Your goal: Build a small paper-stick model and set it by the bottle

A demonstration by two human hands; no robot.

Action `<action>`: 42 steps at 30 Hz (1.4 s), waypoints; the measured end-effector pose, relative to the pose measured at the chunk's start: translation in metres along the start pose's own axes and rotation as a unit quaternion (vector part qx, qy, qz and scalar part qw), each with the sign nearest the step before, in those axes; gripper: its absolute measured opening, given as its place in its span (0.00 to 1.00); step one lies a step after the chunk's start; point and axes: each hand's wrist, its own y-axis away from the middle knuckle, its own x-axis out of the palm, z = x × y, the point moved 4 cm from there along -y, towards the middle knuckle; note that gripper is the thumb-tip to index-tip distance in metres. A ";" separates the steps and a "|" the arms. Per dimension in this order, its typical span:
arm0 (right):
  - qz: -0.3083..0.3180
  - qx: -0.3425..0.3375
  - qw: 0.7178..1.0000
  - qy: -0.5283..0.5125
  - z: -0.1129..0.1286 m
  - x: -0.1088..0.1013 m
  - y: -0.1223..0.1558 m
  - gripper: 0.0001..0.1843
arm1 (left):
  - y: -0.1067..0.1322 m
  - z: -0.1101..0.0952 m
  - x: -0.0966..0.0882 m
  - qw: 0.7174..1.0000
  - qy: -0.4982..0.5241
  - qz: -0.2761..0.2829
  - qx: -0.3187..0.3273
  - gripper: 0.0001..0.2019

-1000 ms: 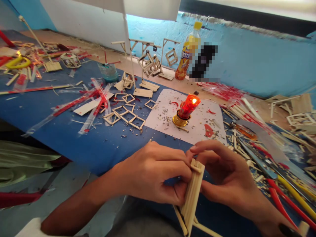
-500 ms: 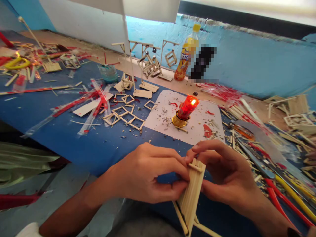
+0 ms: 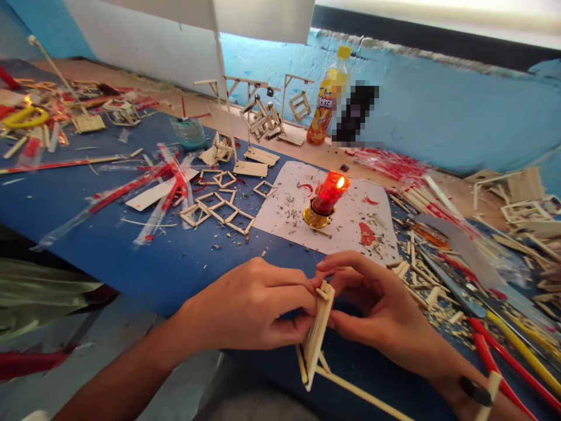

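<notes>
Between my hands, over the table's front edge, is a small wooden stick model (image 3: 319,336): a flat panel of sticks with a short crosspiece at its top end and a long thin stick running off to the lower right. My left hand (image 3: 267,310) pinches the panel's left side near the top. On the other side, my right hand (image 3: 372,310) has its fingertips and thumb against the panel's right edge. Beyond them a lit red candle (image 3: 332,192) leans in a gold holder (image 3: 316,215) on a scrap-strewn white sheet (image 3: 280,213).
Stick squares (image 3: 223,207) lie left of the sheet, with finished-looking stick stands (image 3: 263,155) behind. A drink bottle (image 3: 326,102) stands by the wall. Red-handled pliers (image 3: 491,356), a blade (image 3: 456,286) and loose sticks crowd the right. Red plastic wrappers (image 3: 169,184) lie left.
Both hands have shifted left with the stick model, which has turned more edge-on. More of its long stick now shows, and a dark piece near my right wrist has come into view.
</notes>
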 end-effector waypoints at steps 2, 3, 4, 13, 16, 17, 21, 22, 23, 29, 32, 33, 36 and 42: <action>0.002 0.002 1.000 -0.004 -0.001 0.000 -0.001 0.25 | 0.001 0.001 0.003 1.000 -0.001 -0.002 0.000 0.04; 0.002 0.003 1.000 -0.004 -0.001 0.000 -0.001 0.25 | 0.001 0.001 0.004 1.000 -0.003 0.001 -0.002 0.04; 0.001 0.005 1.000 -0.003 -0.001 0.000 -0.001 0.25 | 0.001 0.001 0.006 1.000 -0.005 0.001 -0.004 0.04; 0.013 0.008 1.000 -0.001 -0.001 0.000 -0.002 0.25 | 0.000 -0.001 0.009 1.000 -0.018 -0.021 0.013 0.06; 0.014 0.005 1.000 0.001 -0.001 -0.001 -0.001 0.25 | 0.002 0.000 0.009 1.000 -0.005 -0.017 -0.012 0.06; 0.013 0.001 1.000 0.002 -0.001 -0.001 -0.001 0.25 | 0.002 0.000 0.008 0.999 0.008 -0.011 -0.031 0.06; -0.003 -0.028 0.999 0.019 -0.001 -0.004 0.002 0.25 | 0.007 -0.001 0.008 0.985 0.103 0.021 -0.139 0.07; -0.007 -0.036 0.999 0.026 -0.001 -0.005 0.002 0.26 | 0.007 -0.002 0.007 0.978 0.128 0.022 -0.162 0.07; -0.012 -0.045 0.998 0.033 -0.001 -0.006 0.003 0.27 | 0.008 -0.003 0.007 0.971 0.152 0.020 -0.182 0.07; -0.035 -0.106 0.992 0.061 0.005 -0.007 0.007 0.31 | 0.009 -0.004 0.005 0.939 0.224 -0.016 -0.261 0.07; -0.048 -0.115 0.990 0.060 0.009 -0.006 0.009 0.32 | 0.009 -0.005 0.005 0.933 0.248 -0.027 -0.258 0.08; -0.054 -0.117 0.990 0.060 0.010 -0.006 0.009 0.32 | 0.009 -0.005 0.005 0.932 0.255 -0.030 -0.256 0.08; -0.067 -0.127 0.987 0.066 0.012 -0.005 0.009 0.31 | 0.009 -0.005 0.005 0.930 0.263 -0.044 -0.252 0.07; -0.079 -0.108 0.987 0.092 0.006 -0.006 0.008 0.31 | 0.008 -0.006 0.005 0.949 0.229 -0.043 -0.215 0.09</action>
